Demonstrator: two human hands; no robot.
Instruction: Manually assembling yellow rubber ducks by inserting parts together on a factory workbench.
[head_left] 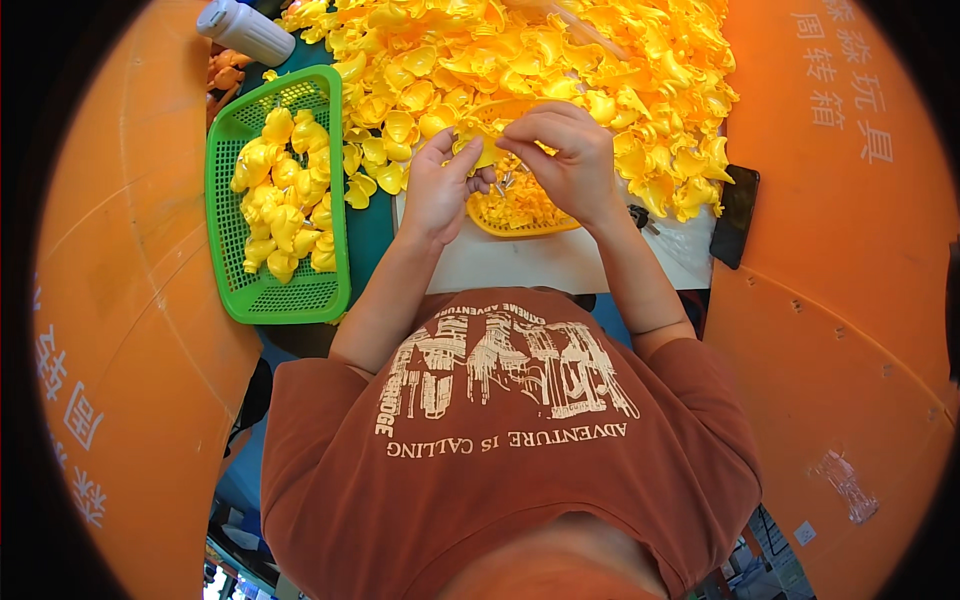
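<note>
Here, yellow piece [488, 152] (glossy), between both hands [439, 197] [572, 158]

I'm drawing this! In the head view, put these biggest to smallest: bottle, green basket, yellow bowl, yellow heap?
1. Yellow heap
2. Green basket
3. Yellow bowl, going by its visible part; some is covered
4. Bottle

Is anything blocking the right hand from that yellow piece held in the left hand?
Nothing visible. The right hand is at one edge of the yellow piece, and the left hand holds the other side.
</note>
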